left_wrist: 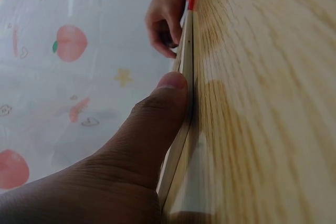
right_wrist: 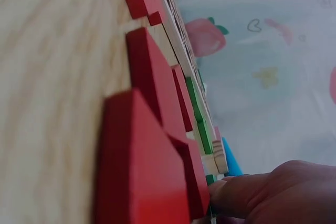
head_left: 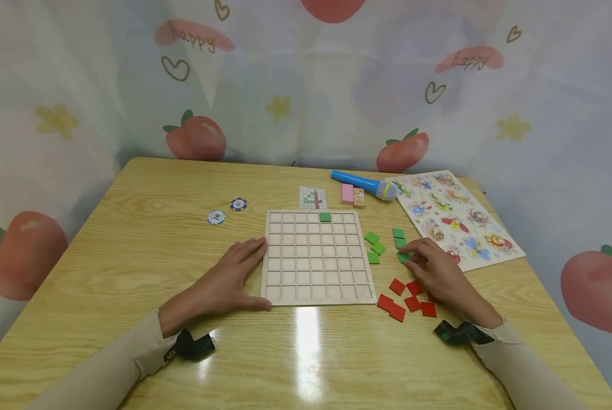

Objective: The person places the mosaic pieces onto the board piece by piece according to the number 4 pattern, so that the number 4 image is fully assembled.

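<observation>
A wooden grid board (head_left: 317, 304) lies flat before me, with one green square tile (head_left: 325, 217) in its top row. My left hand (head_left: 229, 279) rests along the board's left edge, fingers and thumb spread. The left wrist view has the thumb (left_wrist: 157, 108) pressing against the board's side. Right of the board, my right hand (head_left: 436, 273) pinches a dark green tile (head_left: 403, 258) between thumb and fingers at table level. Two more dark green tiles (head_left: 398, 233) lie just beyond it. In the right wrist view the fingertips (right_wrist: 223, 195) partly hide the tile.
Three lighter green tiles (head_left: 378, 248) lie beside the board. Several red tiles (head_left: 397, 286) are scattered below the right hand. Behind are a pattern card (head_left: 313, 198), a pink block (head_left: 347, 194), a blue toy microphone (head_left: 359, 181), an insect picture board (head_left: 482, 255) and two poker chips (head_left: 216, 217).
</observation>
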`<state>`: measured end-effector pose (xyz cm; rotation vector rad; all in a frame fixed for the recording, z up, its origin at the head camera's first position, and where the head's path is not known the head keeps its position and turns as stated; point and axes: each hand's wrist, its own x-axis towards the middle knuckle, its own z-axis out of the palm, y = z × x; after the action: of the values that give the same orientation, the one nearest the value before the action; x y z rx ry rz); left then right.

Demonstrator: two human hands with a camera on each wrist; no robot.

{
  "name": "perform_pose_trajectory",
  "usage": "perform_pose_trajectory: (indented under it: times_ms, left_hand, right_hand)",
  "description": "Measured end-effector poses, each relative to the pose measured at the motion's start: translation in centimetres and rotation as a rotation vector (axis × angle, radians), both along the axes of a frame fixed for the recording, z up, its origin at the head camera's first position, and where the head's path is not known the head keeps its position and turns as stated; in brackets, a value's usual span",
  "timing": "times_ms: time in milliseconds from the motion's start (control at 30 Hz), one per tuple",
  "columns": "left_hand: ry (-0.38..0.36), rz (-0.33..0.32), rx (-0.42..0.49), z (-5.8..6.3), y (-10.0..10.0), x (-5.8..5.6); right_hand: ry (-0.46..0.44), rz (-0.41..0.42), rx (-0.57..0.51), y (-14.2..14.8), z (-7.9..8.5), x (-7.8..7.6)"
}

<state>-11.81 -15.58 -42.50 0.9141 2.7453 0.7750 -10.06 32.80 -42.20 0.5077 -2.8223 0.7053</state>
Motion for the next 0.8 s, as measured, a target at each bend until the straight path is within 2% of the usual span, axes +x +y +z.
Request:
perform_pose_trajectory:
  times_ms: [633, 800]
  left_hand:
    - [-0.020, 0.013, 0.004, 0.22, 0.20, 0.15]
    - [-0.016, 0.014, -0.014, 0.48, 0.09, 0.11]
  right_hand:
    - [-0.072, -0.017, 0.033, 0.72, 0.66, 0.26]
    - [-0.053, 0.016, 0.036, 0.66, 1.01, 0.08]
